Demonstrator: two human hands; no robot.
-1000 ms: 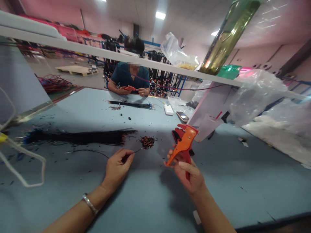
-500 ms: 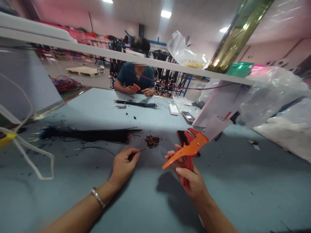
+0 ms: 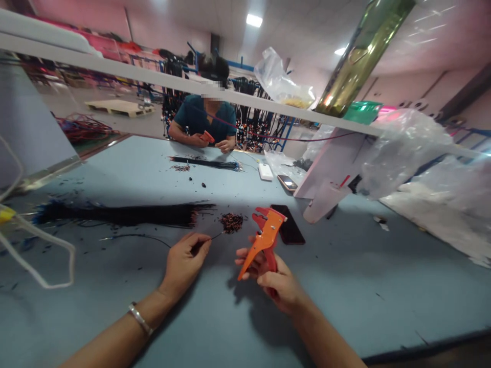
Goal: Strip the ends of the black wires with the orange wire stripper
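Low over the table, my left hand (image 3: 186,261) pinches a thin black wire (image 3: 143,236); one end sticks out past my fingertips and the longer part trails left. My right hand (image 3: 278,283) holds an orange and red wire stripper (image 3: 264,235) by its handles, jaws pointing up and the handles spread apart. Between the hands, a little farther off, is a small pile of cut insulation bits (image 3: 231,223). Behind my left hand lies a thick bundle of black wires (image 3: 138,214), with blue at its left end and stripped tips at its right.
A dark phone (image 3: 293,230) lies behind the stripper, near a plastic cup (image 3: 326,202) with a red straw. Across the blue table (image 3: 215,322) sits a co-worker (image 3: 207,120) beside another wire bundle (image 3: 207,163). A white shelf (image 3: 153,76) crosses above; plastic bags (image 3: 402,148) fill the right.
My right hand has brought the wire stripper left, nearer my left hand, and its jaws now point more upward. The whole view has shifted slightly. My left hand keeps its pinch on the wire.
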